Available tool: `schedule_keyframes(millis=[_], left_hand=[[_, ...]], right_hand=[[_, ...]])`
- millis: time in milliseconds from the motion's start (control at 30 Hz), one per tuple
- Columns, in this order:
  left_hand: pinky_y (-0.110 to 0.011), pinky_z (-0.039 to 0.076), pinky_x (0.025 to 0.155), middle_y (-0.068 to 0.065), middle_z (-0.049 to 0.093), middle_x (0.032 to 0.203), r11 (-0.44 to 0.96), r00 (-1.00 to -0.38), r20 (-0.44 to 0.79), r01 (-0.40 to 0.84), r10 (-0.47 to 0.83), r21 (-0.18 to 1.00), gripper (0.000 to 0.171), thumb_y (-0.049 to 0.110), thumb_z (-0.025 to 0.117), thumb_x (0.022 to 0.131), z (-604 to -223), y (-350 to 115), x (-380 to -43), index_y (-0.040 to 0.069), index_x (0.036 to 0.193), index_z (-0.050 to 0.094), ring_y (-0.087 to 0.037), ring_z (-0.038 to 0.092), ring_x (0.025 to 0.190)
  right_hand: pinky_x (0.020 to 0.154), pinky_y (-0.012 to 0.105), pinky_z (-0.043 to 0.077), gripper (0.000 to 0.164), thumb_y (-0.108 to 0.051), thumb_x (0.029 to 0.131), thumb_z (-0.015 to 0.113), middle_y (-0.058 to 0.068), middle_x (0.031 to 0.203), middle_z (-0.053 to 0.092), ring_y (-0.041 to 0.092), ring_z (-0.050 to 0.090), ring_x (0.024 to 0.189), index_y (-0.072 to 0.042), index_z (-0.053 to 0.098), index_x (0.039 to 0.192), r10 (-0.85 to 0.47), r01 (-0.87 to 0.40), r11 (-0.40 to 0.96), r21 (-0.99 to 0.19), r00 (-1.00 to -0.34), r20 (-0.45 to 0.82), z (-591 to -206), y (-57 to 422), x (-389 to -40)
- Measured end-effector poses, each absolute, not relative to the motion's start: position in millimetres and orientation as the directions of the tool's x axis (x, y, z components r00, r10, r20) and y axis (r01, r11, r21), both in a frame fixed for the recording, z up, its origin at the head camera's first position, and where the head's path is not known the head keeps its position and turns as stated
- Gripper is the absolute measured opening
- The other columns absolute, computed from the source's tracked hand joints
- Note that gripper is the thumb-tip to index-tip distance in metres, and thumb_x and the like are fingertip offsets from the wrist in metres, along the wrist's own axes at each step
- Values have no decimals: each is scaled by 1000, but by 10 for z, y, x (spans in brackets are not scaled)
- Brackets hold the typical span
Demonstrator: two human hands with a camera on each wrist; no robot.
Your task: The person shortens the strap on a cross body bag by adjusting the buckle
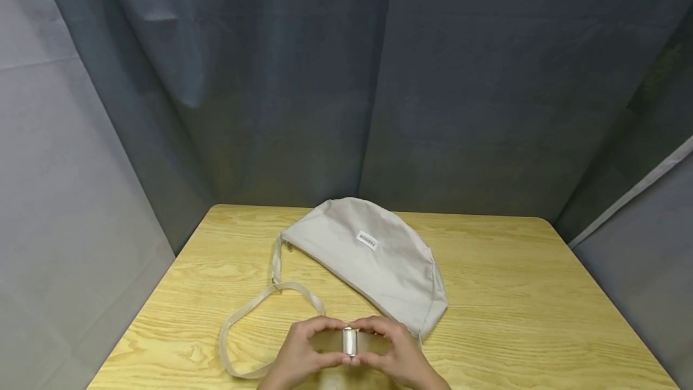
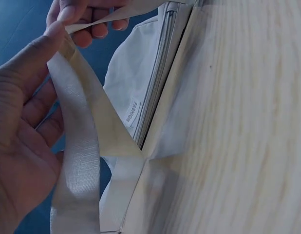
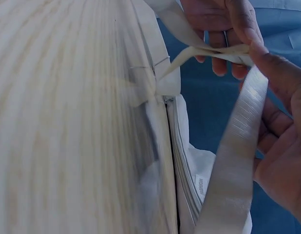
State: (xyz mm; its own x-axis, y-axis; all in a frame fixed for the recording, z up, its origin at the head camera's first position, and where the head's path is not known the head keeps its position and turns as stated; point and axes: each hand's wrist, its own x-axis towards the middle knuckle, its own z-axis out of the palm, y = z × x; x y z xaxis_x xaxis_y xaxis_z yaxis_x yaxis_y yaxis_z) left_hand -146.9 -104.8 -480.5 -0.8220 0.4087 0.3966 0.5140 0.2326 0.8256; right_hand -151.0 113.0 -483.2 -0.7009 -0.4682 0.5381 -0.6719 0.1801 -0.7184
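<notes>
A beige half-moon shoulder bag [image 1: 373, 257] with a white FASHION label [image 1: 367, 240] lies on the table. Its webbing strap [image 1: 238, 318] loops left and comes toward the front edge. Thumb and fingertips of my left hand [image 1: 300, 348] pinch the strap from the left. My right hand [image 1: 400, 351] pinches it from the right, fingertips almost meeting. Between them, a short pale, shiny piece [image 1: 349, 342] faces the head camera; whether it is folded webbing or a fitting, I cannot tell. In the left wrist view, the strap [image 2: 77, 131] hangs from the pinch, folded over itself.
The wood-grain table [image 1: 520, 294] stretches right and left of the bag. Dark curtains [image 1: 465, 89] hang behind it, with paler cloth [image 1: 70, 215] along the left side. The bag's zipper [image 2: 160, 63] runs along its straight edge.
</notes>
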Motion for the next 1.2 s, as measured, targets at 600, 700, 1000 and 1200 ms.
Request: schedule_keyframes(millis=[600,700,1000,1200], left_hand=[[-39,47,85,-4,67,102,241,-831,392,505,394,829,38,3,81,68,-4441,-1075,-1355,3,104,66,-24,62,95],[-39,47,84,-4,67,101,226,-824,404,515,397,827,38,1,80,68,-4447,-1070,-1359,3,103,66,-25,62,94],[-37,47,86,-1,67,102,256,-837,388,501,384,827,37,5,81,69,-4415,-1070,-1359,5,103,66,-18,61,95],[-40,51,74,-3,67,98,260,-842,410,508,352,821,37,2,82,67,-4399,-1072,-1384,4,100,67,-21,63,87]], right_hand=[[64,28,50,4,-2,86,63,7,84,68,10,59,76,-2,67,89,-450,-510,255,-821,-814,366,-4503,1343,-1393],[64,28,50,4,-1,86,63,7,83,67,10,59,75,-2,67,88,-443,-505,236,-830,-816,371,-4534,1343,-1397],[59,26,47,6,-2,87,62,7,81,66,7,55,70,-4,67,89,-417,-448,149,-882,-837,355,-4833,1319,-1547],[56,22,45,5,2,87,60,18,79,64,5,51,66,4,65,89,-421,-395,63,-916,-843,335,-4689,1188,-1548]])
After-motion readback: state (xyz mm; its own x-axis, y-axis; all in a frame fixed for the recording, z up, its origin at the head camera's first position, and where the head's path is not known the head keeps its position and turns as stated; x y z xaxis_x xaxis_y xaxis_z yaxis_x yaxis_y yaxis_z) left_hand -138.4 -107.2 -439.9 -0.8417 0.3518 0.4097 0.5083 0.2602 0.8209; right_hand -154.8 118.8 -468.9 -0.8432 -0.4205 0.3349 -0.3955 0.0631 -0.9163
